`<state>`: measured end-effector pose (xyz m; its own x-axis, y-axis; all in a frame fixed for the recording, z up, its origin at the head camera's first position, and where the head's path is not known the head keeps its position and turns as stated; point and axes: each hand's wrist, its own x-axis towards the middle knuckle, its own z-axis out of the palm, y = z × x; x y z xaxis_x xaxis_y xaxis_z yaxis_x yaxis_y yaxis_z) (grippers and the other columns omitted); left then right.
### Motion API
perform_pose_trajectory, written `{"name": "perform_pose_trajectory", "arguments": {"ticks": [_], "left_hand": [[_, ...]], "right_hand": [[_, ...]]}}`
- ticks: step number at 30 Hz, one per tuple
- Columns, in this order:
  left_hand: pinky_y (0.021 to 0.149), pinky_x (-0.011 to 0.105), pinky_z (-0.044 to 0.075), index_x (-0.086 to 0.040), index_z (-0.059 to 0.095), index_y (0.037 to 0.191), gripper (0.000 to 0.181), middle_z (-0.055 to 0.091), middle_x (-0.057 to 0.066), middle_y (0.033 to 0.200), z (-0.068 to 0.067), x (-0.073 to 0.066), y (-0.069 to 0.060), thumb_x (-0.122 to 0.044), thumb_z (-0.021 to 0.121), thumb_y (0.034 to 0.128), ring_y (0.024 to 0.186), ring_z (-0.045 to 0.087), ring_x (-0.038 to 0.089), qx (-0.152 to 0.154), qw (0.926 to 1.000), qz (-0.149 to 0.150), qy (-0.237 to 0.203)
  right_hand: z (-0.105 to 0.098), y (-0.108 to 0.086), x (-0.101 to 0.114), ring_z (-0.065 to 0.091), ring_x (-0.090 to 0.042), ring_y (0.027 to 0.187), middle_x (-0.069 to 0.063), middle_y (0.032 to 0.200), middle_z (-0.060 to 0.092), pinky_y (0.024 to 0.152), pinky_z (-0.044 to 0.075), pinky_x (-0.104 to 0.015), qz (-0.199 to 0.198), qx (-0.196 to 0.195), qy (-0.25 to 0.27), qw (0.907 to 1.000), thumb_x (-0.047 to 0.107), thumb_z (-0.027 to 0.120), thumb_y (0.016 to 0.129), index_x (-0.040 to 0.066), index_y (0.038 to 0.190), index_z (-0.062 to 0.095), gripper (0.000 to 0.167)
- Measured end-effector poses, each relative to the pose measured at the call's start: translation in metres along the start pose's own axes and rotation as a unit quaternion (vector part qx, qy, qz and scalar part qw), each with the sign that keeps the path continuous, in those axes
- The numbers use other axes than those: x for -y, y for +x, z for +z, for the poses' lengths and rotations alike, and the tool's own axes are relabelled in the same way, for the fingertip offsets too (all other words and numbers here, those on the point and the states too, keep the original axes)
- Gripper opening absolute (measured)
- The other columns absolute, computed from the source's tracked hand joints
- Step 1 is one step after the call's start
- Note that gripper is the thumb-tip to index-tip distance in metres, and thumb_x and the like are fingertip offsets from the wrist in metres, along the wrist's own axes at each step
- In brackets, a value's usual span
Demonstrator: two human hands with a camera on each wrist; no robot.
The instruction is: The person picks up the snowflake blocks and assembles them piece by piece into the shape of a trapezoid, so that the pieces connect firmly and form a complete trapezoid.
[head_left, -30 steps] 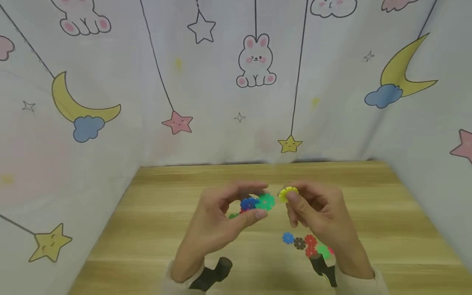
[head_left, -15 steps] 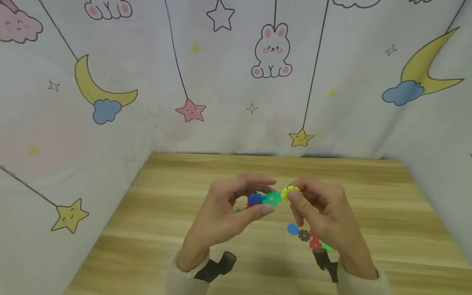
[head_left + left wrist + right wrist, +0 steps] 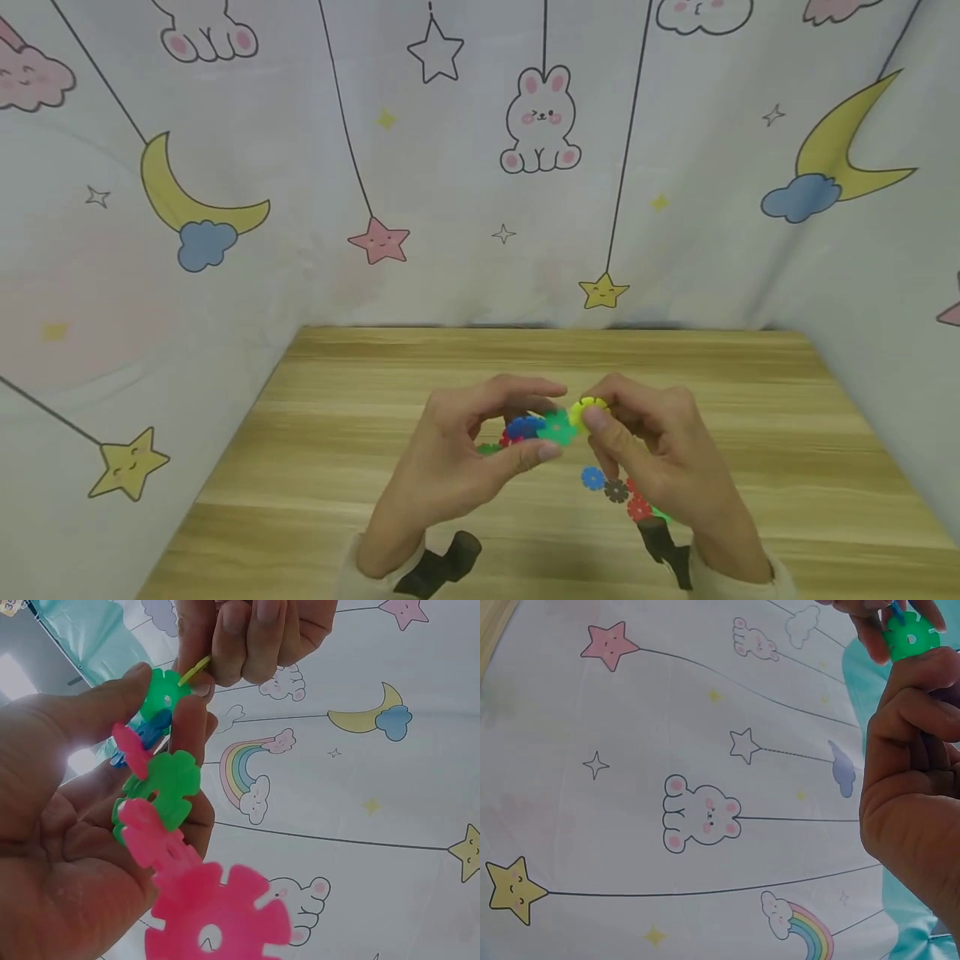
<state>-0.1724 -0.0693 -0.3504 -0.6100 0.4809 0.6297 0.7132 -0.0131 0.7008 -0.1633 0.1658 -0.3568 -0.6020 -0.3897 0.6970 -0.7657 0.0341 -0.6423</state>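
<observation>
My left hand grips a chain of interlocking snowflake discs between thumb and fingers. At the chain's near-right end is a green disc, with a blue disc beside it. The left wrist view shows the chain running on through another green disc to a large-looking pink disc. Between thumb and forefinger, my right hand pinches a yellow snowflake disc. Its edge meets the rim of the end green disc; whether their slots interlock I cannot tell. The yellow one appears edge-on in the left wrist view.
Under my right hand, several loose discs lie on the wooden table, among them a blue one, a brown one and a red one. A printed white curtain surrounds the table's back and sides.
The gap between the yellow disc and the green end disc has closed as my hands came together. The head view has shifted slightly.
</observation>
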Motion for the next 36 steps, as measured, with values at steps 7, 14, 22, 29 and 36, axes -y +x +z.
{"name": "perform_pose_trajectory", "arguments": {"ticks": [7,14,22,29,36], "left_hand": [[0.088,0.036,0.067,-0.002,0.070,0.131,0.038,0.080,0.017,0.114,0.007,0.002,0.004,0.001,0.080,0.0938,0.098,0.081,0.021,-0.026,0.9990,-0.014,-0.034],[0.088,0.035,0.067,-0.006,0.071,0.131,0.041,0.080,0.014,0.111,0.005,0.004,0.003,-0.002,0.083,0.0920,0.093,0.080,0.016,-0.013,0.9965,-0.064,-0.053],[0.093,0.035,0.065,-0.009,0.071,0.132,0.040,0.079,0.011,0.119,0.006,0.005,0.005,-0.006,0.082,0.0942,0.100,0.078,0.015,-0.005,0.9947,-0.093,-0.044],[0.096,0.034,0.064,-0.011,0.076,0.123,0.024,0.080,0.007,0.117,0.012,0.008,0.006,-0.012,0.077,0.0997,0.100,0.076,0.012,0.030,0.9913,-0.120,-0.045],[0.088,0.031,0.066,-0.009,0.081,0.109,0.012,0.082,0.008,0.102,0.019,0.016,0.009,-0.013,0.079,0.0975,0.089,0.075,0.008,0.033,0.9808,-0.186,-0.047]], "right_hand": [[0.000,-0.002,-0.001,0.048,-0.004,0.046,0.001,0.055,0.051,0.042,0.040,-0.012,0.002,-0.007,0.004,1.0000,-0.023,0.056,0.096,0.010,0.089,0.065,0.034],[0.000,-0.002,-0.005,0.049,-0.002,0.041,0.002,0.051,0.050,0.041,0.041,-0.011,0.030,0.027,0.011,0.9991,-0.020,0.056,0.098,0.013,0.086,0.065,0.036],[-0.011,-0.002,-0.006,0.053,-0.005,0.051,0.003,0.061,0.058,0.046,0.044,-0.017,0.050,0.011,-0.015,0.9986,-0.016,0.058,0.101,0.013,0.097,0.072,0.032],[-0.014,-0.007,-0.007,0.052,-0.003,0.049,0.002,0.060,0.058,0.046,0.046,-0.016,0.052,0.024,-0.020,0.9981,-0.014,0.062,0.100,0.016,0.093,0.072,0.033],[-0.025,-0.022,-0.024,0.052,-0.012,0.048,-0.005,0.064,0.062,0.042,0.045,-0.020,0.093,0.052,0.051,0.9930,-0.015,0.047,0.107,0.010,0.098,0.070,0.035]]}}
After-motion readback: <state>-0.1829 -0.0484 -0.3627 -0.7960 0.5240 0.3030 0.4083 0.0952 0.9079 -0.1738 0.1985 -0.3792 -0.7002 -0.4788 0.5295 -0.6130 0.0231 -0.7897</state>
